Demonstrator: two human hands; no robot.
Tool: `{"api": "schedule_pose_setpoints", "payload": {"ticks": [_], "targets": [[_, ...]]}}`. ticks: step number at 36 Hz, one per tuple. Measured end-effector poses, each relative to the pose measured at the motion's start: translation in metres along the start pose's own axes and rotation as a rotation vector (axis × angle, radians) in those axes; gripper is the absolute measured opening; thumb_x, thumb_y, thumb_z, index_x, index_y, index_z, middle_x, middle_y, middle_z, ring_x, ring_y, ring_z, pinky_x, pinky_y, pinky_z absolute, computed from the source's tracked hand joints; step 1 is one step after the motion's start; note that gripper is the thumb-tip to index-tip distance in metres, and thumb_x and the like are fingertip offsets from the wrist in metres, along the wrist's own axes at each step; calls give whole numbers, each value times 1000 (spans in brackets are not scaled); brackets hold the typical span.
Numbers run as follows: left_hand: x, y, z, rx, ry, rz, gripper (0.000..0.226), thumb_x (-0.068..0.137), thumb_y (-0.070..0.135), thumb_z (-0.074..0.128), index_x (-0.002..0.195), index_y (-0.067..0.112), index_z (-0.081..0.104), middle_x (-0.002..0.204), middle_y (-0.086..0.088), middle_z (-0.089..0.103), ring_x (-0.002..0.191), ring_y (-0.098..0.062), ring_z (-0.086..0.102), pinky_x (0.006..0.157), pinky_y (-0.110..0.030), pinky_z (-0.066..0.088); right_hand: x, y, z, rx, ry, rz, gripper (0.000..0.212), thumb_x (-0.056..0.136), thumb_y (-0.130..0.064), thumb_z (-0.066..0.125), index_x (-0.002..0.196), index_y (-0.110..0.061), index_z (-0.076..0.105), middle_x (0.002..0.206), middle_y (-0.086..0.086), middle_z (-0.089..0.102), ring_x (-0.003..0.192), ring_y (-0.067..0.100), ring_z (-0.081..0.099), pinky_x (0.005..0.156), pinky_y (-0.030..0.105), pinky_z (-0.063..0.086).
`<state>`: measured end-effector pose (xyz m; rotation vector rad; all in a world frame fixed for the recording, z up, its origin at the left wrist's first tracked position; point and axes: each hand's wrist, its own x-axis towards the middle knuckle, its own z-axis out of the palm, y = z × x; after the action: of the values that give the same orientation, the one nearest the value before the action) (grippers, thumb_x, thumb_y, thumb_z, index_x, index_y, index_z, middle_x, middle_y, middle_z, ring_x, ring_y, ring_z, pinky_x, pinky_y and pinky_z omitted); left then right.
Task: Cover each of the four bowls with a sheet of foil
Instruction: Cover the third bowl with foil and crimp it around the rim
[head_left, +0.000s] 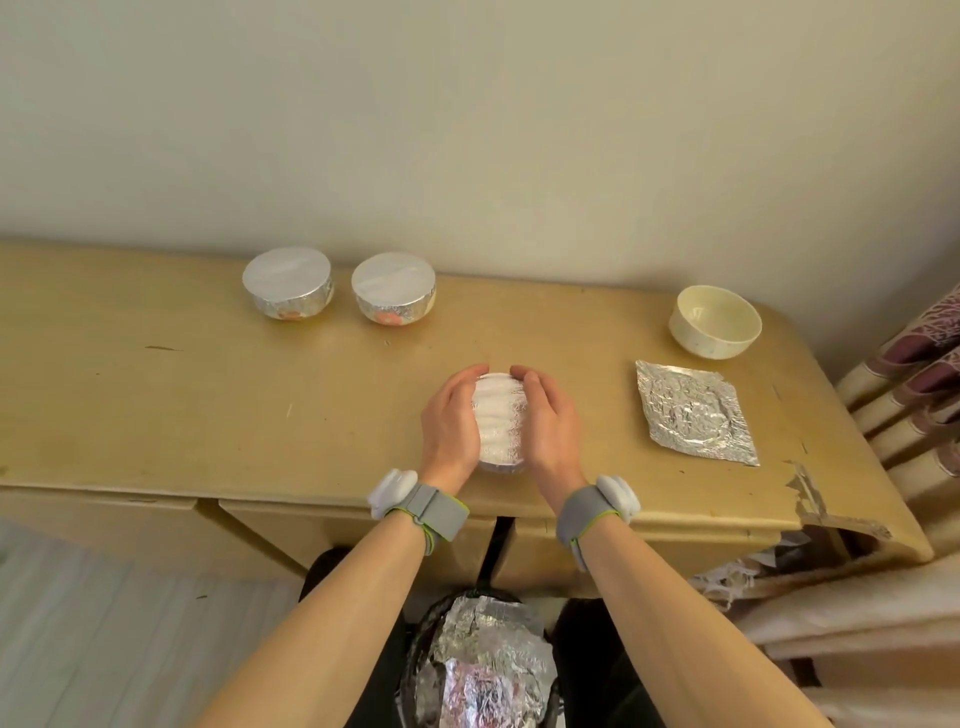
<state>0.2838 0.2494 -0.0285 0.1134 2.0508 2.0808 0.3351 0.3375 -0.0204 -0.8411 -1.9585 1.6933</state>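
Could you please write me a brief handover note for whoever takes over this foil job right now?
Left hand and right hand grip the foil-topped front bowl from both sides.
Done: far-left bowl and second bowl beside it, both covered, at the back.
Left: finish the front bowl; then cover the open bowl, back right, with the foil sheet lying in front of it.

The table (208, 395) is yellowish wood under a smooth, faintly glossy varnish, chipped rough at its front right corner. Shiny metal foil lies taut and smooth over the two bowls (287, 283) (393, 288) by the back edge, finely creased over the third bowl (500, 415) near the front edge, and heavily crinkled in the loose foil sheet (693, 413) toward the right end. The open bowl (714, 322) at the back right corner looks matt, cream, faintly speckled
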Motion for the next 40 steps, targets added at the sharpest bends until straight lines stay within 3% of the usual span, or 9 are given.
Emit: {"api": "schedule_pose_setpoints", "payload": {"ticks": [4,8,11,18,23,27,32,37,40], "targets": [[2,-6,-1,-79,-2,-53,32,87,32,45,96,33,76,113,9,73,114,-14,63,104,-41,47,1,4,2,152,8,85,31,99,-30,45,106,-27,75,110,-10,73,110,12,64,98,32,50],[3,-8,-1,-162,2,-59,34,84,30,46,96,28,77,113,3,73,114,-20,64,106,-48,45,3,4,0,263,3,140,32,102,-19,43,107,-20,74,104,-11,71,98,4,65,84,18,50],[2,-8,-1,-201,-7,-76,35,84,31,46,99,24,77,114,0,73,115,-22,63,107,-50,44,4,6,0,307,-16,183,32,102,-21,43,105,-22,75,110,-6,71,109,14,64,98,32,50],[1,-5,-2,-248,-19,-127,36,82,31,47,97,24,78,115,-4,73,115,-25,64,106,-51,45,6,13,3,474,-31,330,34,92,-40,51,98,-24,80,118,13,73,115,36,66,105,58,47],[3,-2,-2,-300,-27,-186,36,80,32,49,98,20,78,114,-12,73,112,-32,65,103,-50,48,7,15,0,588,-62,405,36,101,-39,48,108,-14,74,109,15,73,115,41,64,99,54,50],[6,-2,-2,-368,-39,-257,32,88,27,51,101,16,77,116,-18,71,111,-36,65,100,-50,48,7,17,-3,622,-89,418,45,100,-44,49,120,-10,70,120,20,70,116,42,64,101,55,48],[9,1,-5,-436,-87,-356,43,95,28,44,116,-2,65,115,-25,66,105,-38,63,91,-42,51,4,14,-4,564,-103,388,59,86,-57,59,121,-11,71,121,19,71,113,38,67,106,58,46],[10,2,-11,-354,-149,-380,33,99,31,45,88,10,67,86,-10,70,88,-28,64,80,-35,49,1,10,-5,508,-94,405,71,71,-66,65,118,-14,72,116,13,74,111,33,69,108,55,45],[9,4,-19,-304,-95,-345,23,98,29,51,93,16,69,94,-2,72,96,-22,64,92,-36,48,0,11,-12,490,-72,399,61,82,-61,61,119,-14,70,116,10,74,112,30,69,108,52,46]]}}
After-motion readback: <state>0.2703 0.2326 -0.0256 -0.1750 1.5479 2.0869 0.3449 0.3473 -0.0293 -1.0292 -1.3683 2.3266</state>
